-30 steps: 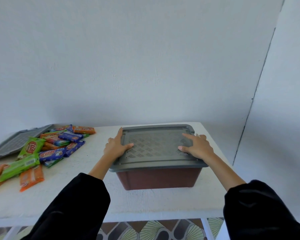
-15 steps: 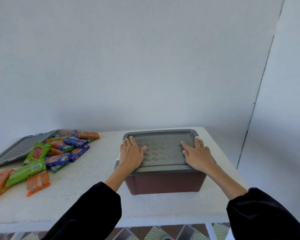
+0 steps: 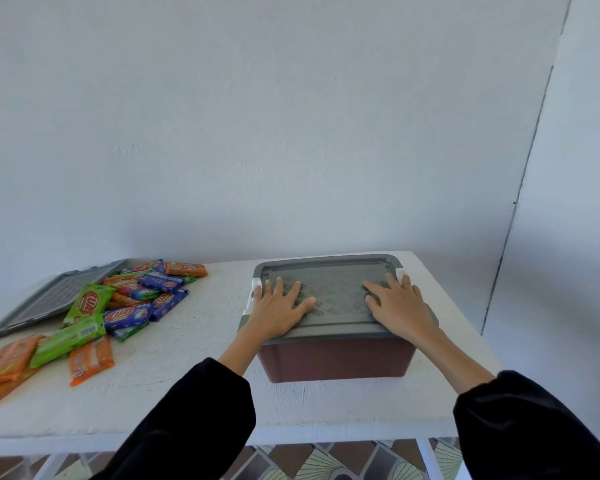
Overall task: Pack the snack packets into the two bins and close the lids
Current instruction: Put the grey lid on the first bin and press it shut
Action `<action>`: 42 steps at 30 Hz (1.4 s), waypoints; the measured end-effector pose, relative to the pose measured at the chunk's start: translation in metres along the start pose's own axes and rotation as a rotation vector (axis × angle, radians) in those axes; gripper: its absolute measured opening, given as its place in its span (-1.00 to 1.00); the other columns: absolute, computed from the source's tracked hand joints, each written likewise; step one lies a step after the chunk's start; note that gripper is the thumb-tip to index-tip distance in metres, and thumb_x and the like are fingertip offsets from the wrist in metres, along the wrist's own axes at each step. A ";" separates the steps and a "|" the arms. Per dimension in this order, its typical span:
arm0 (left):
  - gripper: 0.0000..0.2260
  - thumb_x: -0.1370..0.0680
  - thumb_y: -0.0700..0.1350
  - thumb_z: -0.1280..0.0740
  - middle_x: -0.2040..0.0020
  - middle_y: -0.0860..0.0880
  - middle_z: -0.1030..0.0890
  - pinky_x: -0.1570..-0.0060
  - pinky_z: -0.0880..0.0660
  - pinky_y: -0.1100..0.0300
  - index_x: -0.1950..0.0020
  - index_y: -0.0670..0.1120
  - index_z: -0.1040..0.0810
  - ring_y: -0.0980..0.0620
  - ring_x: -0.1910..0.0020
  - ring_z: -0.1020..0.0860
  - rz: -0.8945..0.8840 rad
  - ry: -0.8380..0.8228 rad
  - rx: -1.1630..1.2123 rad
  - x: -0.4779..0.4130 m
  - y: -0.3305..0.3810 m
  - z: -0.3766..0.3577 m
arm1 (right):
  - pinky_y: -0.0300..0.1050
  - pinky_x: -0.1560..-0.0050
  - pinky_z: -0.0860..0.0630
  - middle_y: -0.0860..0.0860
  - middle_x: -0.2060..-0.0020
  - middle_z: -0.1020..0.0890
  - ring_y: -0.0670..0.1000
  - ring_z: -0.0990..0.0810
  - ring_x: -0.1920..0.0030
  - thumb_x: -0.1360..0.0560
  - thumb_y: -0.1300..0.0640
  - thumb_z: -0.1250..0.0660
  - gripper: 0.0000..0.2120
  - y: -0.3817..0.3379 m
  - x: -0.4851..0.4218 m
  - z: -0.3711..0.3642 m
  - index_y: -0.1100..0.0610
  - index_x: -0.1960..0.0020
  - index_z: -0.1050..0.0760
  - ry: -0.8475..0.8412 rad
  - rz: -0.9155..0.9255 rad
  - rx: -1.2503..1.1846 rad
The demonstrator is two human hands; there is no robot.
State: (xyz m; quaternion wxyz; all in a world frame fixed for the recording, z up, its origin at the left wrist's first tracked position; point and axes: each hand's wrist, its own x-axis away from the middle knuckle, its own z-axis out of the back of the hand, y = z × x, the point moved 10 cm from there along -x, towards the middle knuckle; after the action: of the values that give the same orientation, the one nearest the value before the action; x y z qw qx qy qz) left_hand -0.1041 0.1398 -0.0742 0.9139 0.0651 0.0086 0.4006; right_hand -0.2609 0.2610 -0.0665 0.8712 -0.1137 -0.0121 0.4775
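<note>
At the far left a loose grey lid (image 3: 45,299) lies on the white worktop (image 3: 187,375). Its right edge is overlapped by a heap of orange, green and blue snack packets (image 3: 118,306) that spreads toward the near left. Well right of the heap stands a brown bin (image 3: 336,358) with the bin lid (image 3: 333,271) on top. The left hand (image 3: 278,313) lies flat on the lid's left side, its grip apart and fingers straight. The right hand (image 3: 400,308) lies flat on the right side, grip likewise apart, clasping nothing.
</note>
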 end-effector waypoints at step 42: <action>-0.72 -0.54 -0.04 -0.25 -0.29 -0.06 -0.53 -0.18 -0.46 0.18 -0.21 -0.04 -0.58 0.00 -0.20 -0.54 -0.145 0.276 0.367 -0.210 0.000 0.044 | -0.05 -0.31 -0.34 0.06 -0.44 -0.32 0.06 -0.30 -0.42 -0.58 -0.05 -0.09 -0.61 -0.016 -0.215 -0.001 -0.11 -0.39 -0.34 0.075 0.110 -0.104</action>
State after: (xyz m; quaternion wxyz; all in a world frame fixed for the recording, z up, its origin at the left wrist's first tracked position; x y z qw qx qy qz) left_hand -0.2438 -0.0196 -0.0383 0.9033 0.1737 0.2109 0.3307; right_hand -0.3645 0.0736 -0.0450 0.8363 -0.1768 0.0019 0.5190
